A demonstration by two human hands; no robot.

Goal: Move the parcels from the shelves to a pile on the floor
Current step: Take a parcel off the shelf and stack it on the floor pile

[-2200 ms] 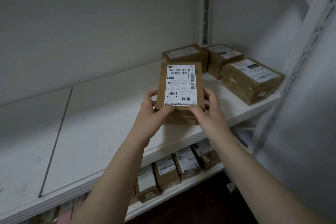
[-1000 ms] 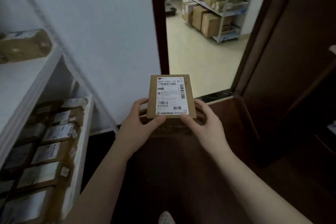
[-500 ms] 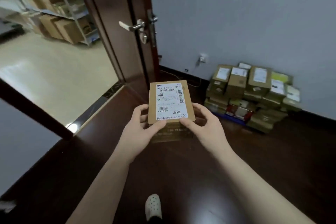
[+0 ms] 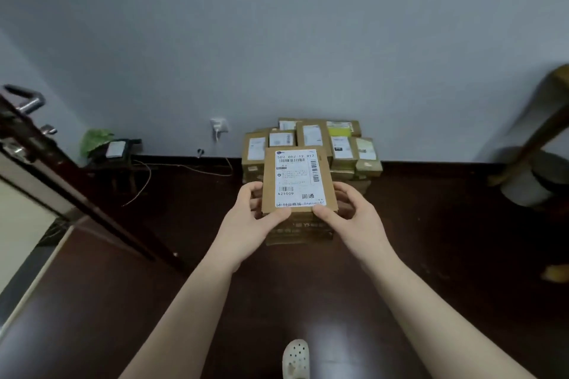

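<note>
I carry a small stack of brown cardboard parcels (image 4: pixel 297 181) in front of me at chest height; the top one bears a white shipping label. My left hand (image 4: pixel 252 218) grips the stack's left side and my right hand (image 4: pixel 351 215) grips its right side, thumbs on the near edge. A lower parcel (image 4: pixel 298 232) shows beneath the top one. Straight ahead, a pile of labelled parcels (image 4: pixel 341 148) lies on the dark floor against the grey wall, partly hidden behind the stack I hold.
An open dark door (image 4: pixel 46 160) with a metal handle stands at the left. A wall socket (image 4: pixel 218 126) with a trailing cable sits left of the pile, beside a low stand with a green item (image 4: pixel 107 148). Furniture (image 4: pixel 535 163) at the right. My shoe (image 4: pixel 295 358) below.
I lifted the stack off the shelf, turned past the doorway and now face the floor pile straight on; both hands hold the parcels as before.
</note>
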